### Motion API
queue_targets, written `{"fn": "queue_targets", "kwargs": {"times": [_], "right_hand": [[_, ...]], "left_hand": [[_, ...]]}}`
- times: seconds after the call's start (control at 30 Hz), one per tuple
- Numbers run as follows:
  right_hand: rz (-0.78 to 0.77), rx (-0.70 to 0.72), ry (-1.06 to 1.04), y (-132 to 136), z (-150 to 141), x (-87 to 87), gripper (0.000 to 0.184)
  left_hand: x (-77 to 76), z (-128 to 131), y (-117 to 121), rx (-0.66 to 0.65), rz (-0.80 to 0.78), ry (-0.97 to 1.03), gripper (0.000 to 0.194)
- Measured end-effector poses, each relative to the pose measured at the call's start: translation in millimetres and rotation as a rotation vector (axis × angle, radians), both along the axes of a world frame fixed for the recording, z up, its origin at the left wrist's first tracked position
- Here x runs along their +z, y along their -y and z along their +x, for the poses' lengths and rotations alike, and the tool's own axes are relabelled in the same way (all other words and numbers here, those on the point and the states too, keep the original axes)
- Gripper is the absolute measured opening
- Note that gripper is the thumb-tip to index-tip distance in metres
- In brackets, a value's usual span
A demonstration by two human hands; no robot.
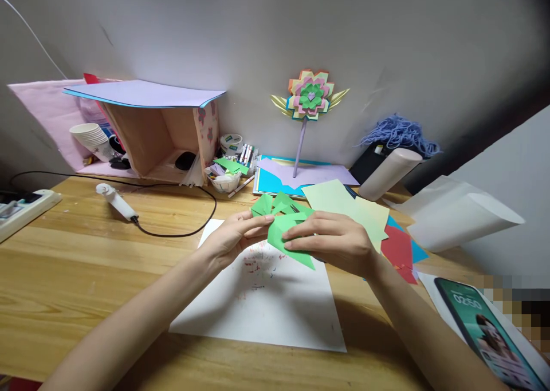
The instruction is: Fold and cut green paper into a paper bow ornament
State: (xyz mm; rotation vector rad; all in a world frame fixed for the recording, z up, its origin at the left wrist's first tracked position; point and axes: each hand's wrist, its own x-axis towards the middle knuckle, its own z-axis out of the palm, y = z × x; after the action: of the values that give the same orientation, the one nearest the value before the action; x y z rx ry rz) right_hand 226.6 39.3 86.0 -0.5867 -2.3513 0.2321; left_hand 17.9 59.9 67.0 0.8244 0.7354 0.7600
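Above a white sheet of paper (275,316) marked with coloured specks, both hands hold a folded green paper piece (279,236). My left hand (234,236) pinches its left edge between thumb and fingers. My right hand (329,239) lies over its right side, fingers pressed on the green surface. More green folded flaps (262,205) stick up just beyond my fingers. Dark narrow tips, perhaps of scissors, show near the right hand, but most of that thing is hidden.
A paper flower (310,96) on a purple stem stands at the back. An open box (158,133), a white glue gun (116,202) with a black cord, pale yellow paper (352,208), red paper (396,248), a white roll (391,173) and a phone (485,328) surround the work area.
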Motion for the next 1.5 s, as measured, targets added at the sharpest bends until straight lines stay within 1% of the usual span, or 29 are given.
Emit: {"fn": "queue_targets", "kwargs": {"times": [0.07,0.13,0.2,0.27,0.4,0.53,0.67,0.77,0.87,1.0,1.1,1.3,1.4,1.5], "right_hand": [[-0.039,0.019,0.018,-0.3,0.1,-3.3,0.021],[-0.084,0.047,-0.008,-0.7,-0.7,-5.9,0.022],[-0.13,0.07,-0.048,-0.5,-2.7,-7.2,0.022],[-0.186,0.061,-0.083,1.0,-6.1,-7.5,0.021],[-0.358,-0.031,-0.165,7.1,-15.6,-7.2,0.021],[-0.61,-0.13,-0.241,12.5,-26.2,-9.6,0.022],[-0.839,-0.197,-0.352,13.3,-34.0,-13.9,0.023],[-0.922,-0.246,-0.439,12.7,-36.6,-15.1,0.022],[-0.898,-0.308,-0.403,13.4,-36.2,-13.1,0.021],[-0.793,-0.37,-0.317,15.3,-33.7,-9.0,0.024],[-0.748,-0.419,-0.245,16.0,-32.5,-8.1,0.026],[-0.632,-0.54,-0.197,18.5,-34.9,-8.8,0.024],[-0.613,-0.595,-0.157,19.2,-36.1,-8.7,0.022],[-0.62,-0.614,-0.129,18.9,-36.3,-8.6,0.022]], "left_hand": [[0.1,0.6,1.3,0.017,-0.008,0.009,0.016],[1.5,1.1,3.3,0.022,-0.004,0.011,0.014],[3.4,1.7,6.0,0.04,0.015,-0.006,0.021],[4.7,2.6,8.9,0.091,0.047,-0.033,0.029],[2.7,5.2,12.7,0.218,0.118,-0.08,0.038],[-0.2,6.4,13.4,0.285,0.162,-0.098,0.036],[0.8,5.6,14.1,0.287,0.13,-0.125,0.032],[1.1,5.1,14.7,0.23,0.126,-0.086,0.029],[0.8,5.0,14.7,0.202,0.123,-0.052,0.026],[0.9,5.7,14.6,0.219,0.103,-0.045,0.023],[0.7,6.2,14.9,0.236,0.104,-0.044,0.021],[1.6,6.3,16.9,0.246,0.127,-0.07,0.029],[4.1,6.9,18.9,0.236,0.143,-0.087,0.03],[6.1,8.0,20.5,0.221,0.153,-0.113,0.03]]}}
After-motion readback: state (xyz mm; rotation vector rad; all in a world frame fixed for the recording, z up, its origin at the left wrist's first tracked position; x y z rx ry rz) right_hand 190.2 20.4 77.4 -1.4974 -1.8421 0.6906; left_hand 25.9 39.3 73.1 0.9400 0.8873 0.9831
